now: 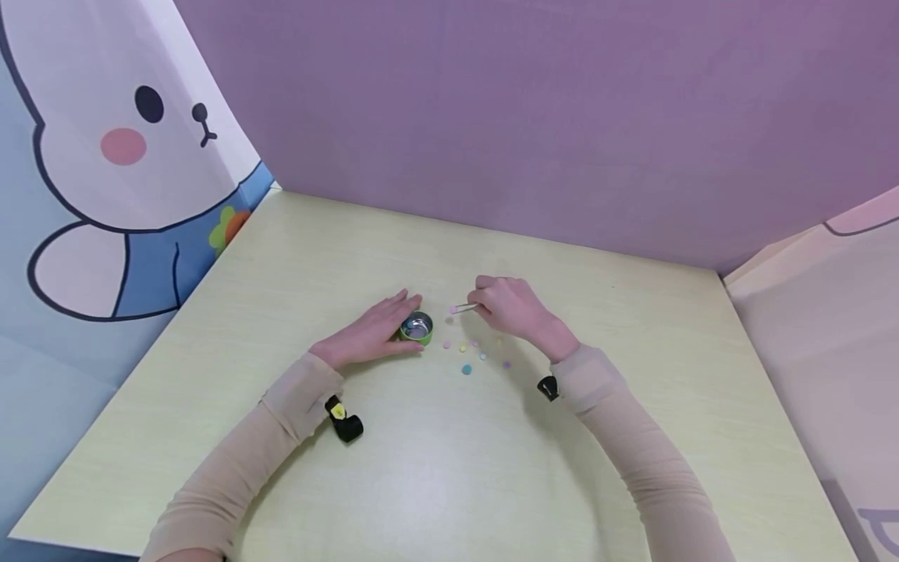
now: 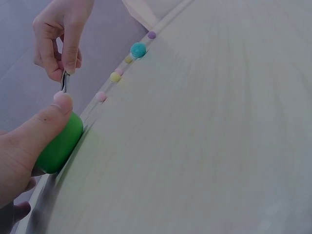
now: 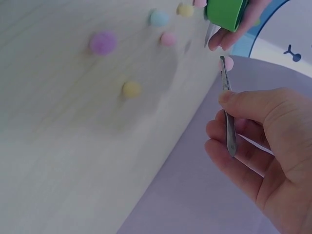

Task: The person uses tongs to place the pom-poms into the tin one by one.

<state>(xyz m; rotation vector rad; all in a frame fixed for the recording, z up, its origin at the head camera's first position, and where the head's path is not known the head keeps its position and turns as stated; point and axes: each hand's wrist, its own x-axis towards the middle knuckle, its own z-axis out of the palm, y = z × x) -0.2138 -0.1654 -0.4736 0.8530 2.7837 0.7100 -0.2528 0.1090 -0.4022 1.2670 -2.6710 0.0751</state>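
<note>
Pink ball [image 1: 453,310] gripped in tweezers [image 1: 467,308] beside green tin [image 1: 425,341]

In the head view, the tin stood upright on the table [image 1: 407,484]. The left hand [image 1: 368,332] straddled it, fingers on the far side, thumb on the near, seemingly to stop it sliding. The right hand [image 1: 516,304] held the tweezers so the pink ball hung at two o'clock from the tin, apart from the loose balls [image 1: 467,369] at three to four o'clock.

In the left wrist view, the thumb lay against the tin's wall; I could not tell whether every other finger touched it.

In the right wrist view, thumb and fingertips pinched the tweezers, tips towards twelve o'clock, presumably for fine control; the remaining fingers curled loosely behind.
</note>
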